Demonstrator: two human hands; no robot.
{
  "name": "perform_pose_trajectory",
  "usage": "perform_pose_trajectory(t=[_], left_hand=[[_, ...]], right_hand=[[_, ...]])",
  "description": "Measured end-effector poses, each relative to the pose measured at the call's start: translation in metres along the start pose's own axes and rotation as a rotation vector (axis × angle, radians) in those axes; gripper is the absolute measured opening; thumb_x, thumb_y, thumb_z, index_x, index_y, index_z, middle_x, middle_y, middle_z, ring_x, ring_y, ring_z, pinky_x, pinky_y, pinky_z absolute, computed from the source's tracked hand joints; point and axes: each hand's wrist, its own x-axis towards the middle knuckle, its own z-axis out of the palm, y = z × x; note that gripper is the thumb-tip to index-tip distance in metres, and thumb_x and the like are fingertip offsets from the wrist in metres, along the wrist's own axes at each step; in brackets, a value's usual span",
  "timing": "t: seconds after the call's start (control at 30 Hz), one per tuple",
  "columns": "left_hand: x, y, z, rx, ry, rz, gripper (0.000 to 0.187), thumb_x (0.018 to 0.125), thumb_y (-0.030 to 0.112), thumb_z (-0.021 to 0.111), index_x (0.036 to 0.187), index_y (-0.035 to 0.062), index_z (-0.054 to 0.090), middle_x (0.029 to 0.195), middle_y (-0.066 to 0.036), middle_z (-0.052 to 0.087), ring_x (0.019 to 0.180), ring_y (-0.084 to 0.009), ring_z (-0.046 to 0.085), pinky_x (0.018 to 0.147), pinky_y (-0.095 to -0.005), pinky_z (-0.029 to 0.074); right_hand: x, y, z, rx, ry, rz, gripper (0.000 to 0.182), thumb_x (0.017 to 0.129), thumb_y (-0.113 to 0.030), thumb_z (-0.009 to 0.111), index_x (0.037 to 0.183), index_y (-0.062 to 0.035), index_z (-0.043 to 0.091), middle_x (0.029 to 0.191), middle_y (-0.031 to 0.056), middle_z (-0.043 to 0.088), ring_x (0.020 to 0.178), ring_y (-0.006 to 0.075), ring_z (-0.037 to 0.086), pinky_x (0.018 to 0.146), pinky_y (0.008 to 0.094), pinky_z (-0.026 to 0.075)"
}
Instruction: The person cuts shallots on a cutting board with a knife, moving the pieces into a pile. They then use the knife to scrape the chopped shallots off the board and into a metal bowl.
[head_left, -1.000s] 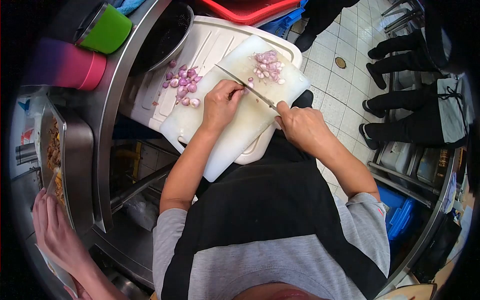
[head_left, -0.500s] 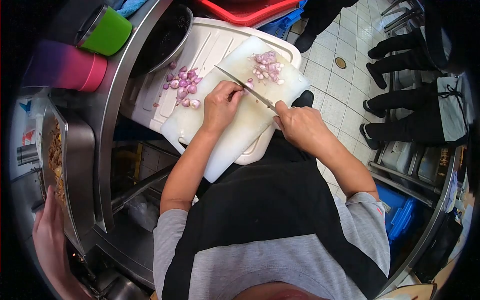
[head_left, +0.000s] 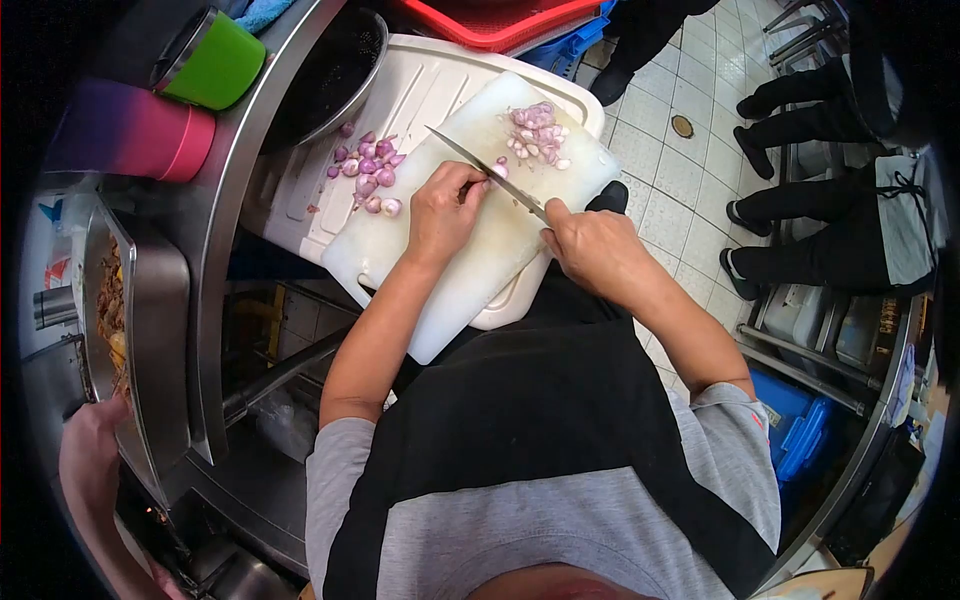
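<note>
My right hand (head_left: pixel 590 245) is wrapped round the handle of a long knife (head_left: pixel 520 195), whose blade points up and to the left above a white cutting board (head_left: pixel 430 310). Beside the blade, my left hand (head_left: pixel 446 205) has its fingers pinched together; at their tips, what they hold is too hidden to name. A small shallot (head_left: pixel 500 170) lies just past the blade. Cut shallots (head_left: pixel 536 132) are heaped at the board's upper right. Whole purple shallots (head_left: pixel 370 165) lie to the left, on the cream lid under the board.
A dark colander (head_left: pixel 350 85) and a red basket (head_left: pixel 490 30) stand behind. At left are a steel counter edge (head_left: pixel 215 200), a green cup (head_left: pixel 222 70) and a food tray (head_left: pixel 160 340) touched by another person's hand (head_left: pixel 88 450). Other people's legs (head_left: pixel 800 250) are at right.
The knife and my right hand have shifted slightly left. My left hand is nearly still. The other person's hand at the food tray has changed shape, its fingers now at the tray.
</note>
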Motion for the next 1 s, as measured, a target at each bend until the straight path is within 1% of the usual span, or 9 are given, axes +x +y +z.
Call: perform_pose_trajectory(t=[0.13,0.2,0.3,0.33,0.43,0.67,0.73,0.83,1.0], left_hand=[[-0.001,0.001,0.001,-0.017,0.012,-0.008,0.010,0.082,0.002,0.072,0.091,0.0016,0.068,0.089,-0.011,0.067,0.072,-0.0250,0.068,0.064,-0.0327,0.055],[-0.002,0.001,0.001,0.005,0.003,-0.021,0.008,0.083,-0.001,0.071,0.091,-0.0010,0.069,0.090,-0.009,0.068,0.074,-0.0175,0.068,0.067,-0.0278,0.056],[-0.001,0.000,0.001,0.017,-0.003,-0.019,0.009,0.083,-0.001,0.071,0.091,-0.0011,0.069,0.090,-0.010,0.068,0.074,-0.0174,0.069,0.067,-0.0279,0.056],[-0.001,-0.001,0.002,-0.014,0.016,0.001,0.009,0.082,0.001,0.071,0.090,0.0016,0.068,0.089,-0.011,0.067,0.072,-0.0248,0.068,0.064,-0.0329,0.055],[-0.001,-0.003,0.002,-0.007,0.009,-0.003,0.009,0.082,0.002,0.072,0.090,0.0018,0.068,0.088,-0.011,0.067,0.072,-0.0249,0.068,0.063,-0.0329,0.055],[-0.003,-0.003,0.002,-0.001,0.031,0.005,0.009,0.082,0.003,0.072,0.090,0.0021,0.067,0.088,-0.010,0.067,0.072,-0.0246,0.068,0.063,-0.0329,0.055],[-0.001,0.000,0.001,0.050,0.009,0.009,0.009,0.083,-0.001,0.072,0.091,-0.0010,0.068,0.090,-0.010,0.068,0.074,-0.0184,0.069,0.067,-0.0281,0.056],[-0.002,-0.003,0.004,0.002,0.034,0.014,0.009,0.082,0.003,0.072,0.089,0.0029,0.067,0.087,-0.010,0.066,0.071,-0.0244,0.068,0.064,-0.0329,0.054],[-0.002,-0.003,0.004,-0.005,0.028,0.005,0.009,0.083,0.003,0.072,0.090,0.0027,0.067,0.087,-0.010,0.066,0.071,-0.0243,0.068,0.064,-0.0332,0.054]], right_hand=[[0.029,0.008,0.028,0.058,0.098,-0.019,0.024,0.095,-0.022,0.058,0.097,-0.0009,0.047,0.067,0.0201,0.065,0.064,0.0406,0.066,0.057,0.0514,0.052],[0.031,0.011,0.025,0.037,0.090,-0.042,0.024,0.095,-0.022,0.058,0.097,-0.0007,0.047,0.066,0.0202,0.065,0.063,0.0407,0.066,0.056,0.0512,0.052],[0.016,0.007,0.007,-0.002,0.061,-0.054,0.024,0.095,-0.022,0.058,0.096,-0.0005,0.048,0.066,0.0203,0.065,0.063,0.0409,0.066,0.056,0.0508,0.052],[0.009,0.004,0.001,-0.018,0.039,-0.048,0.024,0.095,-0.022,0.058,0.096,-0.0004,0.048,0.066,0.0203,0.065,0.063,0.0410,0.066,0.057,0.0505,0.052],[-0.002,-0.002,-0.009,0.002,-0.048,0.003,0.023,0.096,-0.022,0.056,0.098,0.0007,0.052,0.069,0.0204,0.068,0.068,0.0395,0.069,0.060,0.0495,0.054],[0.032,0.007,0.021,0.047,0.028,0.005,0.024,0.096,-0.022,0.056,0.098,0.0007,0.051,0.070,0.0214,0.068,0.069,0.0406,0.069,0.061,0.0498,0.054],[0.026,0.007,0.007,0.003,-0.029,-0.019,0.024,0.096,-0.023,0.056,0.099,0.0006,0.051,0.071,0.0221,0.068,0.070,0.0415,0.069,0.061,0.0506,0.054],[0.007,0.001,-0.009,0.008,-0.050,0.018,0.025,0.097,-0.025,0.056,0.096,-0.0008,0.049,0.070,0.0229,0.066,0.069,0.0425,0.067,0.062,0.0518,0.053],[0.020,0.002,0.013,0.075,-0.098,0.076,0.027,0.097,-0.025,0.055,0.101,0.0007,0.051,0.078,0.0240,0.068,0.077,0.0422,0.069,0.068,0.0530,0.054]])
